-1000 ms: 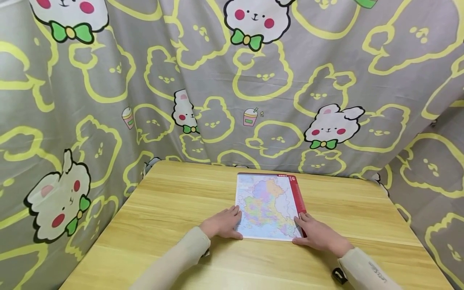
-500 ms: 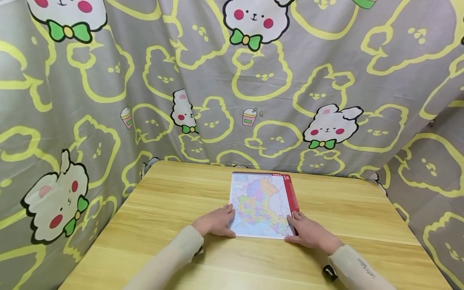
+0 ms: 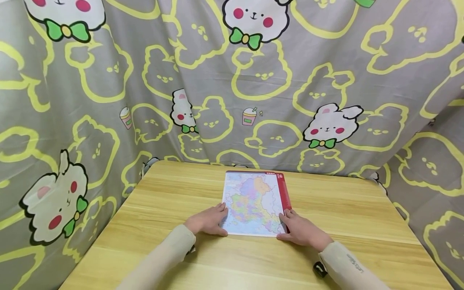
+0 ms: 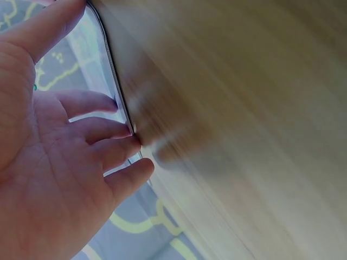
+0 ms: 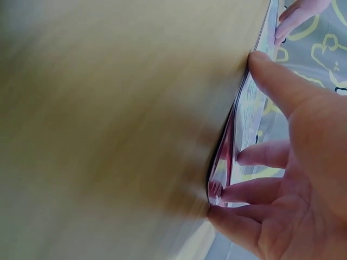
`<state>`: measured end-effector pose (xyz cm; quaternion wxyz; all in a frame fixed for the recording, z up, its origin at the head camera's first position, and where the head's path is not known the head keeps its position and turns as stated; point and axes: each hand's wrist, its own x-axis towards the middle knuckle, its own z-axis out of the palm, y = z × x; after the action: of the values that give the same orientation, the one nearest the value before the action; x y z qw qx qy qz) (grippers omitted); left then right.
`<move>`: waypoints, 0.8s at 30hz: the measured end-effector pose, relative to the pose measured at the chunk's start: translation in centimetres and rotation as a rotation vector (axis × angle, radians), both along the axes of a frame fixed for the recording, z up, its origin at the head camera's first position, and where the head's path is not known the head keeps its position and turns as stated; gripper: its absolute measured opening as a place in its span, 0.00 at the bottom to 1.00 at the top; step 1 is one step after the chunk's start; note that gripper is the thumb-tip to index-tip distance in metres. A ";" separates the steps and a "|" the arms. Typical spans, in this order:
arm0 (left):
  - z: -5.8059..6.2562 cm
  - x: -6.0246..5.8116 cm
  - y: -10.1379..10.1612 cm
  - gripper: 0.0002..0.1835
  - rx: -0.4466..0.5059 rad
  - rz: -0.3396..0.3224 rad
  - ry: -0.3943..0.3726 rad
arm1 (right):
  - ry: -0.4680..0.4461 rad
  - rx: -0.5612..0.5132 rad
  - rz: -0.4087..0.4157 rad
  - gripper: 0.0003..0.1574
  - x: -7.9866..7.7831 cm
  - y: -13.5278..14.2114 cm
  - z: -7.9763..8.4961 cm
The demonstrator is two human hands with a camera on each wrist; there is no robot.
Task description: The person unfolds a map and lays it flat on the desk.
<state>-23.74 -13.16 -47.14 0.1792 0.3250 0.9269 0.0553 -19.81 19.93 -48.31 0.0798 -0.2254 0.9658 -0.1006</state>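
A flat rectangular map [image 3: 250, 203], with coloured regions and a red band along its right side, lies on the wooden table. My left hand [image 3: 207, 219] touches its left edge, thumb near the front corner. On the opposite side my right hand [image 3: 304, 229] rests over the red band, its thumb at the front right corner. From the left wrist view, the fingers of the left hand [image 4: 59, 146] reach the thin edge with slight bends. The right wrist view shows the right hand [image 5: 298, 184] touching the edge, where a narrow gap parts the map layer from a red layer.
The wooden table [image 3: 348, 213] extends around the map on all sides. A grey curtain [image 3: 214, 72] with rabbit and bear drawings hangs behind the table and along both sides. A dark strap piece [image 3: 320, 269] sits beside the right sleeve.
Both hands and the map have slid to the left across the table together. The hands keep the same places on its edges.
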 end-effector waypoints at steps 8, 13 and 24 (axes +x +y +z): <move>0.1 -0.3 -1.0 0.47 -0.009 0.010 -0.002 | 0.002 0.005 0.006 0.48 -0.3 -1.1 -0.2; -0.2 -0.4 -1.5 0.46 -0.025 0.018 -0.002 | -0.007 0.003 0.006 0.48 -0.5 -1.8 -0.2; 0.0 -0.4 -1.9 0.44 0.020 0.025 -0.003 | 0.015 0.021 0.011 0.47 -0.5 -2.2 -0.3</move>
<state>-24.19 -15.01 -47.18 0.1764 0.3151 0.9301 0.0672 -20.35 17.73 -48.66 0.0754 -0.2307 0.9661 -0.0883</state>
